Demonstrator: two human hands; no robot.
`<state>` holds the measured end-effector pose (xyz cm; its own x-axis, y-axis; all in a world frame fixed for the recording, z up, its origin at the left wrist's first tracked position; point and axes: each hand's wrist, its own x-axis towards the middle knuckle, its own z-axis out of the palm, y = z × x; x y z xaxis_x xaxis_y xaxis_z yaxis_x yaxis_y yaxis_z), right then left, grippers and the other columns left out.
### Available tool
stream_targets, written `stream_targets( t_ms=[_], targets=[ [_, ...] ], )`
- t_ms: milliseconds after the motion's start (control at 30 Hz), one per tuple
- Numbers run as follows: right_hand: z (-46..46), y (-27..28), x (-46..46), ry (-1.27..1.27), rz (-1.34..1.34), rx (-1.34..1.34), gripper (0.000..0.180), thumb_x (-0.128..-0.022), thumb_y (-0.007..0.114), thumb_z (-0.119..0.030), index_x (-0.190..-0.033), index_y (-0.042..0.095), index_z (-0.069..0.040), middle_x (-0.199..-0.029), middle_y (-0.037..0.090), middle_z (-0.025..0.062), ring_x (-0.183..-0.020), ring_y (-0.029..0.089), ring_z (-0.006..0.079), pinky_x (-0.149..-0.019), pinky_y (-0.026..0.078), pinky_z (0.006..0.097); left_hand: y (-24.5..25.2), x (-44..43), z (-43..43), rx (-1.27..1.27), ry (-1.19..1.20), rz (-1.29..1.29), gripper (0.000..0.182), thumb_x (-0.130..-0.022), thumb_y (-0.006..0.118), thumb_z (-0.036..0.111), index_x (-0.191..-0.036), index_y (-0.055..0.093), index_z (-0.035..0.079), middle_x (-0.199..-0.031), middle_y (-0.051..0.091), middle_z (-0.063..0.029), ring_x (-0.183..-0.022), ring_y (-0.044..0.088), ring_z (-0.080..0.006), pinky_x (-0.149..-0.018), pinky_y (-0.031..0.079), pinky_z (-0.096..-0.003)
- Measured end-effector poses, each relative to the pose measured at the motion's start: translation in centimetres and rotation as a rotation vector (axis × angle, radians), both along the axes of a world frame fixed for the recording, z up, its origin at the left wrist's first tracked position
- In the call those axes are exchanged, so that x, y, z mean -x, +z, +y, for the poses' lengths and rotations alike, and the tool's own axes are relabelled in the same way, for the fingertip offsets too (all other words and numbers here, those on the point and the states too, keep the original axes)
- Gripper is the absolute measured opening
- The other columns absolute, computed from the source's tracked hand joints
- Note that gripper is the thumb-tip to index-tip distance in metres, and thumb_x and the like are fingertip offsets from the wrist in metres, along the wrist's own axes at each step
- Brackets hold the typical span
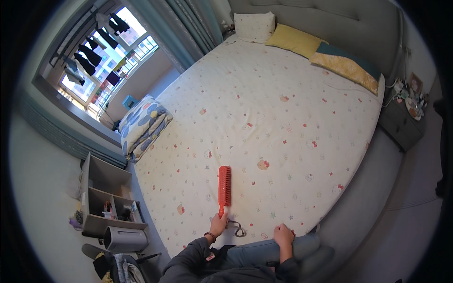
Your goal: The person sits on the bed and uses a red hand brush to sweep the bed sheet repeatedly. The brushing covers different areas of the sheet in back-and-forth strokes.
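My left hand is closed around the handle of a red plastic bed brush. The brush points away from me over the fitted sheet, its bristles facing right. A dark loop of cord lies on the sheet just right of this hand, seemingly hanging from the handle. My right hand rests at the near edge of the mattress with its fingers curled under; whether they pinch some of the sheet is hidden. Pale cloth with small cartoon prints and stars covers the bed, slightly creased in the middle.
A folded floral quilt sits on the bed's left edge. Against the headboard are a white pillow, a yellow pillow and a green-and-yellow one. A shelf unit stands left, a cluttered nightstand right.
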<state>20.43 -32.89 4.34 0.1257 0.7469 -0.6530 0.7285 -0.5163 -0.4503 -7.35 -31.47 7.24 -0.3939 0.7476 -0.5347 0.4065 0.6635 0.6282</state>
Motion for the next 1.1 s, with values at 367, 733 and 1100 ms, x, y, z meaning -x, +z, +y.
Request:
stream_targets(
  t_ms=[367, 733, 1100],
  targets=[
    [-2.4, -1.2, 1.1, -0.052, -0.170, -0.105, 0.028, -0.085, 0.045, -0.037, -0.089, 0.057, -0.012, -0.083, 0.066, 0.0140, -0.082, 0.062, 0.0353, -0.073, 0.045, 0.0457, -3.5, -0.5, 8.4, -0.277, 0.000, -0.052, 0.054, -0.086, 0.051, 0.051, -0.082, 0.059, -0.002, -0.069, 0.060, -0.0213, -0.068, 0.060, -0.0354, -0.063, 0.044, -0.0407],
    [-3.4, -1.1, 2.5, -0.052, -0.371, -0.233, 0.025, -0.083, 0.048, -0.033, -0.089, 0.056, -0.010, -0.081, 0.065, 0.0154, -0.080, 0.062, 0.0360, -0.074, 0.046, 0.0461, -4.6, 2.3, 11.7, -0.280, -0.073, -0.282, 0.053, -0.090, 0.043, 0.048, -0.075, 0.059, -0.001, -0.066, 0.061, -0.0150, -0.064, 0.061, -0.0281, -0.063, 0.046, -0.0385],
    [-1.4, 0.3, 3.3, -0.132, -0.372, -0.192, 0.029, -0.083, 0.050, -0.033, -0.081, 0.059, -0.005, -0.084, 0.063, 0.0173, -0.087, 0.057, 0.0375, -0.079, 0.043, 0.0472, -7.5, 18.4, 9.2, -0.356, -0.321, 0.563, 0.035, -0.094, 0.034, 0.026, -0.105, 0.055, 0.000, -0.078, 0.061, -0.0232, -0.078, 0.060, -0.0396, -0.069, 0.046, -0.0492]
  ],
)
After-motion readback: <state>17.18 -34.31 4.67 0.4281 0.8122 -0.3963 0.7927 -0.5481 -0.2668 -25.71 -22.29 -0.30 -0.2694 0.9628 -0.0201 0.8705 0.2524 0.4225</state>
